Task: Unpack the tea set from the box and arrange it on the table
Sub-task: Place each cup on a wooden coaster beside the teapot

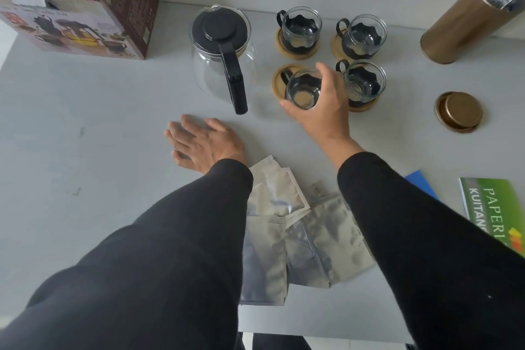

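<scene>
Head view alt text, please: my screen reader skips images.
A person's right hand grips a glass cup at its wooden coaster, beside three other cups and a glass teapot on a grey table. The left hand rests flat nearby.

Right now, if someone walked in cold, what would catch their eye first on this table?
Probably the right hand gripping a glass cup over its wooden coaster, with three more cups on coasters beside and behind it. Next, the glass teapot with its black lid and handle, left of the cups. The left hand rests flat on the table nearer the person.
</scene>
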`<action>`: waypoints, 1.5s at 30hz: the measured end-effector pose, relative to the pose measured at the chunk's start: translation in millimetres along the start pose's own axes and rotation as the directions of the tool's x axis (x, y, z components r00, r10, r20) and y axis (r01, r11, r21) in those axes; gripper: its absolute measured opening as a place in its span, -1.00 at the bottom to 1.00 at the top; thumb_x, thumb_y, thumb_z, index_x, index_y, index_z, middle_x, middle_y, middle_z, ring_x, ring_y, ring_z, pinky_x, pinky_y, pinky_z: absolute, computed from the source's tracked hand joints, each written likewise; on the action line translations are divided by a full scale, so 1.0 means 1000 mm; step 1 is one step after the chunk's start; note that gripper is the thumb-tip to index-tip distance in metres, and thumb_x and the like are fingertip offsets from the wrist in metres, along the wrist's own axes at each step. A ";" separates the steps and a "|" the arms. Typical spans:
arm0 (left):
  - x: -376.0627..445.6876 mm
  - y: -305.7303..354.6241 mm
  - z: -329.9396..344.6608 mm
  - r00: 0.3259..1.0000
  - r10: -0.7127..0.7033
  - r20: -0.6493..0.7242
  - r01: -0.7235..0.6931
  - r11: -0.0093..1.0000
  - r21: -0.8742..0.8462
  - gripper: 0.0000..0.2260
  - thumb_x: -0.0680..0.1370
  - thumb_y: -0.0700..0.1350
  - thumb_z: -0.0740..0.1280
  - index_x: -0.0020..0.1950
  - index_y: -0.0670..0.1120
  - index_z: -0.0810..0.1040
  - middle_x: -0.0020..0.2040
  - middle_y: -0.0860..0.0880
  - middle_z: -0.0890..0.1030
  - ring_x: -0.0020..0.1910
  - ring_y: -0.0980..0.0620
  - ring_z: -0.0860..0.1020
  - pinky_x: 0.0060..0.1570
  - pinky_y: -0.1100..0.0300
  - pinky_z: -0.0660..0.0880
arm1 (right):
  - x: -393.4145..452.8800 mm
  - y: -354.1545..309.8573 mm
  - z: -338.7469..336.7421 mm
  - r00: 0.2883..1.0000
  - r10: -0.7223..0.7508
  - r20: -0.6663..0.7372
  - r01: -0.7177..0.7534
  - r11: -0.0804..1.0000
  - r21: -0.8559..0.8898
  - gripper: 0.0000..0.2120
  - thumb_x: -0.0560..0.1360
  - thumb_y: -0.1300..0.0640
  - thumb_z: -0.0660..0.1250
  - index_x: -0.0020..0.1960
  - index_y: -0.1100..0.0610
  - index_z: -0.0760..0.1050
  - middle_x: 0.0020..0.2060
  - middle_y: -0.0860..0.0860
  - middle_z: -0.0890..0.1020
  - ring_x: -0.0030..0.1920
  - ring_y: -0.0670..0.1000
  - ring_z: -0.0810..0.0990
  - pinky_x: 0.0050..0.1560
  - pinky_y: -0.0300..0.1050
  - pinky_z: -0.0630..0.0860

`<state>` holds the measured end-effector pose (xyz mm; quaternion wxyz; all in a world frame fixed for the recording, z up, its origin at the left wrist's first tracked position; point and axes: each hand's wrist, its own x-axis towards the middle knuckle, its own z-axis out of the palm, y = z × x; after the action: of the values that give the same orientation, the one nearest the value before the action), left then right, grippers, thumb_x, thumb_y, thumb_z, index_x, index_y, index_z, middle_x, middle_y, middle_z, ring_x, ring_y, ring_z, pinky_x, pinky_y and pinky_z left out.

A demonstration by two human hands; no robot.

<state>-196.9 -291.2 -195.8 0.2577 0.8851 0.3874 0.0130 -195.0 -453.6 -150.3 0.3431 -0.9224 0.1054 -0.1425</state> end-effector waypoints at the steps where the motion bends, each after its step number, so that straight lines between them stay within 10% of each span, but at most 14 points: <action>1: 0.000 0.000 0.000 1.000 -0.003 0.000 0.003 1.000 0.002 -0.54 0.62 0.04 0.00 0.51 -0.03 0.12 0.54 -0.04 0.07 0.55 0.00 -0.04 0.44 -0.02 -0.05 | 0.007 0.001 -0.001 1.000 0.008 -0.003 -0.008 1.000 -0.001 -0.19 0.31 -0.06 0.53 0.39 0.25 0.28 0.25 0.16 0.42 0.24 0.06 0.41 0.10 -0.46 0.19; 15: 0.000 0.005 0.000 0.999 -0.038 -0.001 0.038 0.999 0.013 -0.54 0.62 0.06 0.01 0.51 0.00 0.13 0.54 0.00 0.05 0.54 0.03 -0.06 0.46 0.00 -0.07 | 0.046 0.006 0.016 0.995 0.045 0.094 -0.044 0.999 -0.013 -0.14 0.28 -0.09 0.54 0.42 0.19 0.25 0.28 0.14 0.39 0.27 0.08 0.40 0.24 -0.14 0.37; 33: 0.000 0.005 0.002 0.999 -0.047 -0.018 0.047 0.999 0.016 -0.54 0.61 0.07 0.01 0.50 0.01 0.13 0.54 0.01 0.06 0.54 0.04 -0.06 0.45 0.01 -0.09 | 0.048 0.008 0.016 0.991 0.009 0.134 -0.007 1.000 -0.019 -0.12 0.30 -0.09 0.53 0.45 0.18 0.19 0.30 0.15 0.34 0.30 0.07 0.35 0.24 -0.20 0.32; 45: 0.001 -0.001 0.000 1.000 0.011 0.027 -0.011 1.000 -0.005 -0.53 0.60 0.04 0.01 0.51 -0.03 0.12 0.55 -0.03 0.03 0.55 0.00 -0.07 0.46 0.00 -0.09 | 0.011 -0.002 -0.013 0.971 -0.204 -0.127 0.203 0.979 -0.019 -0.40 0.44 0.00 0.38 0.31 0.36 0.34 0.19 0.25 0.46 0.22 0.19 0.42 0.25 -0.14 0.33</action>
<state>-197.1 -289.6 -196.3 0.2649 0.8866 0.3791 0.0036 -188.8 -462.7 -137.5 0.3167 -0.9183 0.0324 -0.2354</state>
